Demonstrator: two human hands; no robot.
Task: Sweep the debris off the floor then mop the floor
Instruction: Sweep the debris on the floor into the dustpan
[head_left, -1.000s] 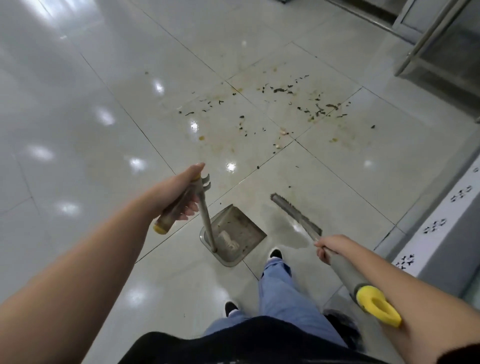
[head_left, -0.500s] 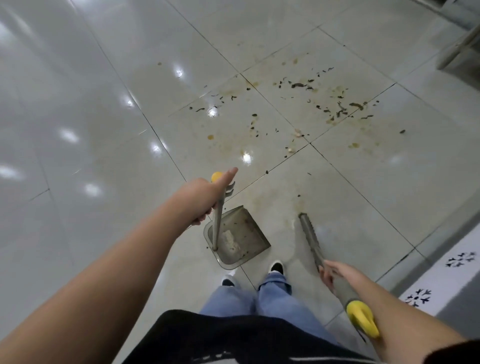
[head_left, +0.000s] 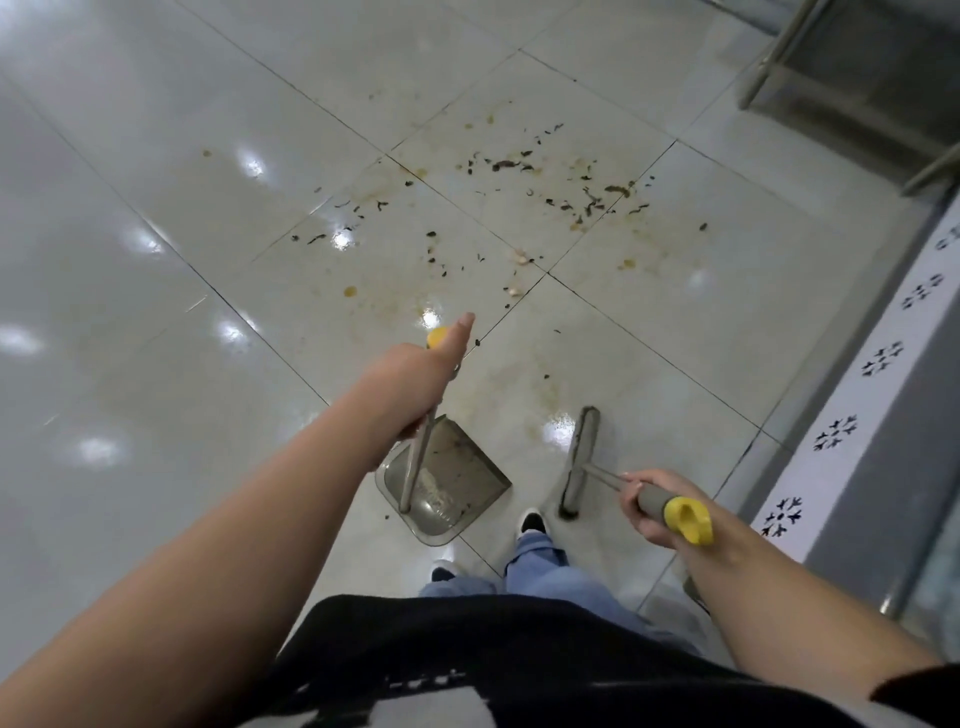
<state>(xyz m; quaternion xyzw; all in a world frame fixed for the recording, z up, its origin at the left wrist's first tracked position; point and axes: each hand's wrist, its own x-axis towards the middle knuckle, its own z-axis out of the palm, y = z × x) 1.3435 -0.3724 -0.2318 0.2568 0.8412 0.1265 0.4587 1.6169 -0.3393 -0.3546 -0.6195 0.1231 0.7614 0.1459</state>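
My left hand grips the upright grey handle of a grey dustpan that rests on the pale tiled floor just in front of my feet. My right hand is closed around the grey, yellow-capped handle of a broom whose narrow head lies on the floor right of the dustpan. Dark scraps and yellowish stains of debris are scattered over the tiles ahead, well beyond both tools.
A metal frame with legs stands at the far right. A grey ledge with a white patterned strip runs along the right side. My shoes are directly behind the dustpan. Glossy tiles stretch away to the left.
The broom head has swung from a slanted line to nearly straight ahead and come closer to my feet. The view has tilted down and shifted; the dustpan stays under my left hand.
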